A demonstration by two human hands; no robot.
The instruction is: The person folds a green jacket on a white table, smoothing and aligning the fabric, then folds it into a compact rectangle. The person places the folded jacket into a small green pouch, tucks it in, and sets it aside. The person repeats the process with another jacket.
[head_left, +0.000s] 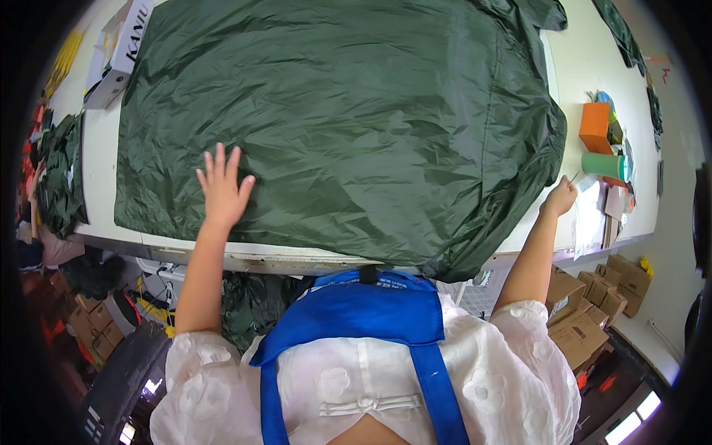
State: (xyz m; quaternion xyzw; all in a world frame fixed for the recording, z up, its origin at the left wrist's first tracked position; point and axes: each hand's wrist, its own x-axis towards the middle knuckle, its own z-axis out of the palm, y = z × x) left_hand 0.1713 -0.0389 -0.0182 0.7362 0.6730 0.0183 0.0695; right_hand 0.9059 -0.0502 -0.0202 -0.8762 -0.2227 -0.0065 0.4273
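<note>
A large dark green garment (319, 133) of thin, shiny, crinkled fabric lies spread over the white table (102, 178). Its near right corner droops over the table's front edge. My left hand (225, 189) rests flat on the left part of the fabric, fingers spread. Off the garment's right side, my right hand (561, 197) is closed, with a thin, pointed thing showing at its fingertips, too small to name. Just beyond that hand stand a green cylinder (604, 165) and some white papers (589, 219).
An orange box (595, 127) sits on the table's right side. At the far left is a white open carton (119, 55). More dark green fabric (63, 178) lies left, near another person. Cardboard boxes (578, 334) are piled below on the right.
</note>
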